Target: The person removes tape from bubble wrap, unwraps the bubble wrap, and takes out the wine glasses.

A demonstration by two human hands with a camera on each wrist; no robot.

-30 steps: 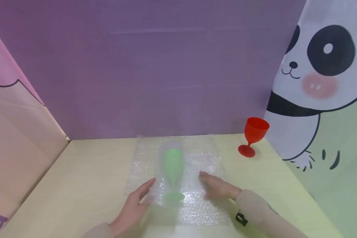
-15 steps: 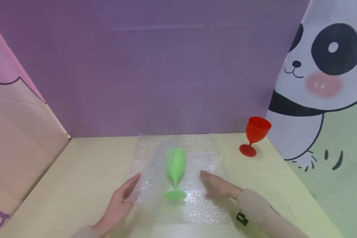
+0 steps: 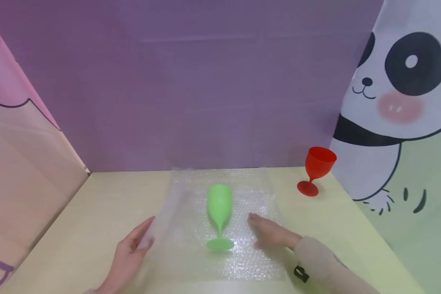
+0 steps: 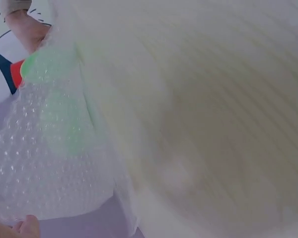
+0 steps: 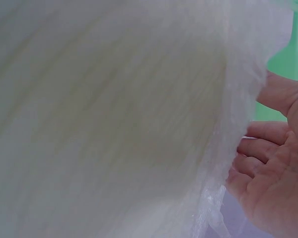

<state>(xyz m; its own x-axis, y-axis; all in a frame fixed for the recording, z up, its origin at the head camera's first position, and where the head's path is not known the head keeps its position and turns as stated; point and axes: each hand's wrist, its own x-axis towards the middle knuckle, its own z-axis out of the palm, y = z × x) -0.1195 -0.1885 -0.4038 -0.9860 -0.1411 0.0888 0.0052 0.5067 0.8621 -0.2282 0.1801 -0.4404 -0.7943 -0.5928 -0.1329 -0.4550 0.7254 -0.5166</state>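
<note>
A green plastic goblet (image 3: 219, 203) lies on its side on a sheet of bubble wrap (image 3: 251, 263), its bowl toward the back wall and its foot toward me. My left hand (image 3: 128, 250) pinches the raised left edge of the wrap between thumb and fingers, left of the goblet. In the left wrist view, the goblet's green shows through the bubble wrap (image 4: 27, 163). My right hand (image 3: 272, 233) is at the sheet's right side with its fingers extended. The right wrist view has the right hand (image 5: 275, 163) touching the wrap's edge, with loosely bent fingers.
Upright at the back right of the table (image 3: 95, 212) stands a red goblet (image 3: 319, 163). A purple backdrop (image 3: 206, 90) closes off the far edge, and a panda-printed sheet (image 3: 408, 114) hangs on the right. A small black object (image 3: 301, 273) is beside my right sleeve.
My left hand has moved left, drawing a flap of bubble wrap off the green goblet, which was covered a second ago. The right hand has stayed at its spot.
</note>
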